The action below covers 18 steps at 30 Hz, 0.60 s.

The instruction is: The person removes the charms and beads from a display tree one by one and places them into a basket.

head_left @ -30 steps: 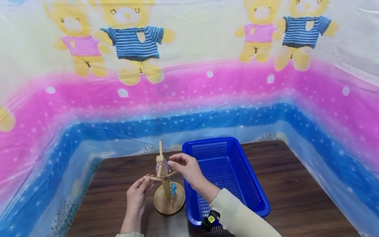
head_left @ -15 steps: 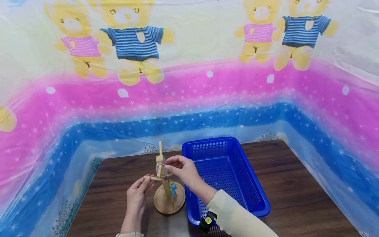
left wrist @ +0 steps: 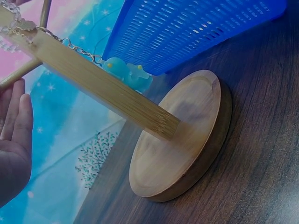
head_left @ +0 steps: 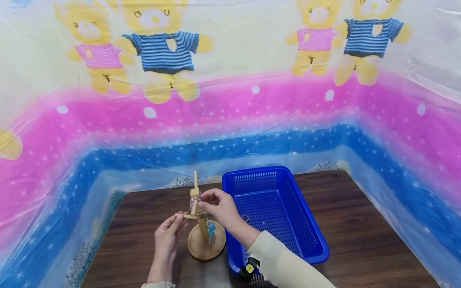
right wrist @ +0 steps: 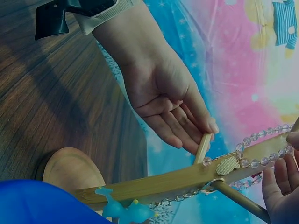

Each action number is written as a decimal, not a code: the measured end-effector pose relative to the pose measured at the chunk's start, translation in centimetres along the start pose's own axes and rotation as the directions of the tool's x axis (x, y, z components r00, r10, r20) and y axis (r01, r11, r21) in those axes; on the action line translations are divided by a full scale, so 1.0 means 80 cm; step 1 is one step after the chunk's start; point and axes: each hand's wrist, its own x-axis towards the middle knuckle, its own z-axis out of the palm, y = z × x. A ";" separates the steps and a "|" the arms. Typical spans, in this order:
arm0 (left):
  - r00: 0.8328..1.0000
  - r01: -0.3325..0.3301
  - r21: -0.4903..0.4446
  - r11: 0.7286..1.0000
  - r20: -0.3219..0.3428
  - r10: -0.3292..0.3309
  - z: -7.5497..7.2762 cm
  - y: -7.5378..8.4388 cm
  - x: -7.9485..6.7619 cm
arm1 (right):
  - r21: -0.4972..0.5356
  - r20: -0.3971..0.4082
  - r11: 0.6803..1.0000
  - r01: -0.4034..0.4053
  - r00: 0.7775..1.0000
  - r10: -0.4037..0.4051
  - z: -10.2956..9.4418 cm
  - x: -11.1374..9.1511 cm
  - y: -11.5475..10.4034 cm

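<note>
A wooden stand with a round base (head_left: pixel 196 248), a post (left wrist: pixel 103 84) and several side pegs stands on the table. My left hand (head_left: pixel 166 236) pinches the tip of the left peg (head_left: pixel 188 217) between thumb and fingers. Around the upper post lies a bracelet (right wrist: pixel 254 162) of clear pinkish beads with a pale textured charm (right wrist: pixel 228 165). Its beads run between the thumb and fingers of my right hand (head_left: pixel 222 209), which holds them close beside the post. From a lower peg hangs a blue animal-shaped keychain (left wrist: pixel 126 74) on a metal chain.
Right beside the stand is a blue perforated basket (head_left: pixel 306 224), under my right forearm. Inside it lies a small ring (head_left: pixel 245 219). The dark wood table (head_left: pixel 360 232) meets a printed cloth backdrop (head_left: pixel 273 104) on its far side.
My right hand has shifted slightly left, closer against the post, with the forearm following. The small ring in the basket has come into view. My left hand stays on its peg.
</note>
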 end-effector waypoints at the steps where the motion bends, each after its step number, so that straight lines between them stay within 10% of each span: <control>1: 1.000 0.005 -0.005 1.000 -0.004 -0.005 0.000 0.000 0.000 | 0.000 -0.004 1.000 0.001 1.000 -0.001 0.001 0.000 0.000; 18: 1.000 0.020 -0.038 0.999 0.022 -0.019 0.000 0.001 -0.003 | -0.020 0.000 0.999 0.028 1.000 -0.028 0.000 -0.004 -0.004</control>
